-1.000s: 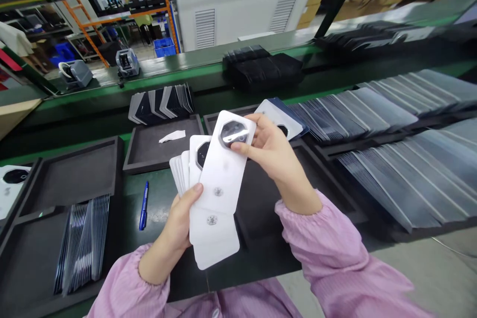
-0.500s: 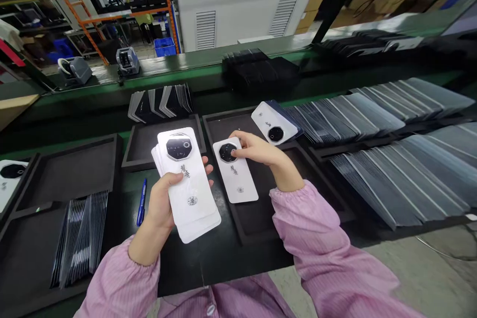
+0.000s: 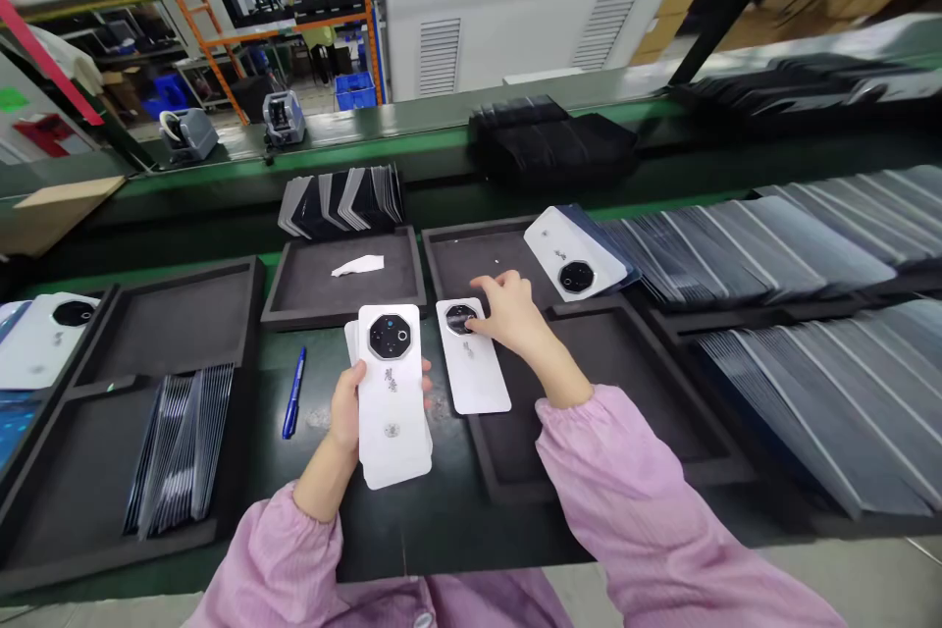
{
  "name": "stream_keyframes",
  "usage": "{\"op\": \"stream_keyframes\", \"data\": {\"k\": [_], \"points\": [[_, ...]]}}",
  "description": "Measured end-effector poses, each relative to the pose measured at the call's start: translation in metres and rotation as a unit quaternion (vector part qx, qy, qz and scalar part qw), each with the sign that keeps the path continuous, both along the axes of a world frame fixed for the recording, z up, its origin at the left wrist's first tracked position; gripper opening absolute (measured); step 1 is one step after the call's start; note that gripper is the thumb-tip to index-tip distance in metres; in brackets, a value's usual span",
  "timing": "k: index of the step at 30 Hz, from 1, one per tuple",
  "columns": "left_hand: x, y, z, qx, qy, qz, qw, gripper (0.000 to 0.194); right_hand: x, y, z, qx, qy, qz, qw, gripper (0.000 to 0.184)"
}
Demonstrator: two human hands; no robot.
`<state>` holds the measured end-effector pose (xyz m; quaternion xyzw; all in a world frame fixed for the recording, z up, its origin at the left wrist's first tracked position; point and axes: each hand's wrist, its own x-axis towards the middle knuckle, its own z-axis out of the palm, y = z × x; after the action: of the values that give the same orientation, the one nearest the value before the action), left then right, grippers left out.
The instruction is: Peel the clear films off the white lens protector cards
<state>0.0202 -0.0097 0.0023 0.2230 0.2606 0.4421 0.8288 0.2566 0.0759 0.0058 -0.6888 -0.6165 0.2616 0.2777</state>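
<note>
My left hand (image 3: 348,412) is closed around a small stack of white phone back panels (image 3: 397,412), thumb on the near side and fingertips showing at the right edge. The top panel has a black octagonal camera window and dark printed marks. To its right, a single white phone back panel (image 3: 482,378) slants across the edge of a dark foam tray (image 3: 507,471). My right hand (image 3: 515,319) is over its upper end, thumb at the camera window and fingers spread apart from the thumb. Another white back panel (image 3: 563,250) leans on the panel row behind.
Rows of film-covered panels (image 3: 795,402) fill the right side. Dark trays (image 3: 173,314) stand at the left, one holding a fanned panel stack (image 3: 183,451). A blue pen (image 3: 294,397) lies left of my hands. A torn white scrap (image 3: 358,265) sits in the back tray.
My right hand took one white panel from the stack and brought it right and down to the tray's edge. Its fingers have since spread. The left hand has lowered its stack slightly.
</note>
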Motion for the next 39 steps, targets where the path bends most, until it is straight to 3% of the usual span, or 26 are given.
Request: {"op": "stream_keyframes", "data": {"k": [3,5,7,10,13,18,23,31,39], "points": [[0.0,-0.005,-0.002,0.017,-0.024,0.008,1.0,0.063,-0.019,-0.015,0.009,0.168,0.032,0.044,0.984,0.028],[-0.002,-0.009,-0.01,0.034,-0.014,0.005,0.999,0.066,-0.035,-0.028,0.015,0.288,0.078,0.148,0.943,0.018],[-0.004,-0.013,-0.019,0.057,0.017,-0.012,0.998,0.069,-0.051,-0.04,0.021,0.36,0.066,0.223,0.904,0.017],[-0.008,-0.017,-0.029,0.095,0.069,-0.047,0.992,0.074,-0.064,-0.052,0.026,0.419,0.003,0.211,0.883,0.015],[-0.008,-0.017,-0.029,0.142,0.109,-0.059,0.982,0.075,-0.066,-0.057,0.033,0.422,-0.004,0.188,0.887,0.007],[-0.009,-0.018,-0.024,0.216,0.183,-0.067,0.957,0.078,-0.059,-0.065,0.05,0.35,0.012,0.209,0.913,0.007],[-0.009,-0.02,-0.023,0.241,0.165,-0.078,0.953,0.076,-0.05,-0.068,0.065,0.277,0.032,0.252,0.927,0.013],[-0.003,-0.023,-0.021,0.21,0.128,-0.089,0.965,0.074,-0.051,-0.068,0.065,0.27,0.008,0.249,0.93,0.017],[-0.004,-0.022,-0.029,0.251,0.101,-0.092,0.958,0.073,-0.049,-0.067,0.063,0.278,0.019,0.25,0.927,0.014]]}}
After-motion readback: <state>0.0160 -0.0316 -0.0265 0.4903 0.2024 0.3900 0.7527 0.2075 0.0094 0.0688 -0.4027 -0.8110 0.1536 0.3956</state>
